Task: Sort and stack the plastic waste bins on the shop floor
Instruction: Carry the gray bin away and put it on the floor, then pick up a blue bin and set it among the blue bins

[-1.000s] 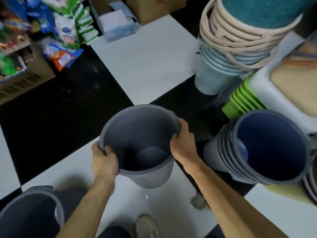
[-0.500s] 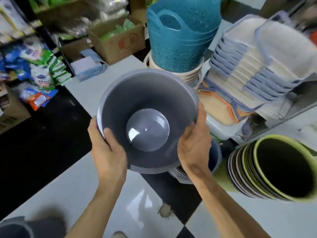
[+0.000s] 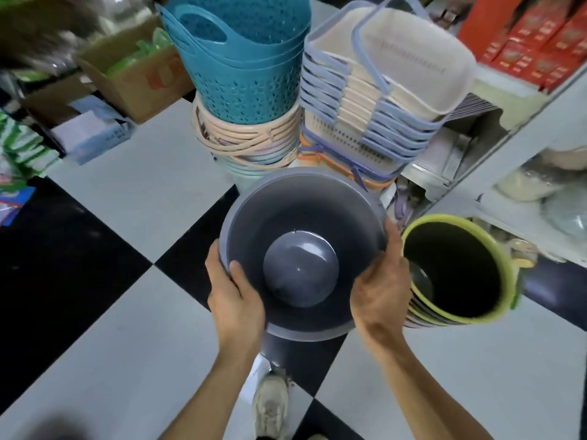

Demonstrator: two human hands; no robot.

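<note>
Both hands [image 3: 236, 300] apparently grip grey bin [image 3: 301, 249].

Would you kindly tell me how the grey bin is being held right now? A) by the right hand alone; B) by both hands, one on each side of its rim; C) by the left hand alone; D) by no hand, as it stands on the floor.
B: the left hand and right hand each grip an opposite side of the grey bin's rim.
</note>
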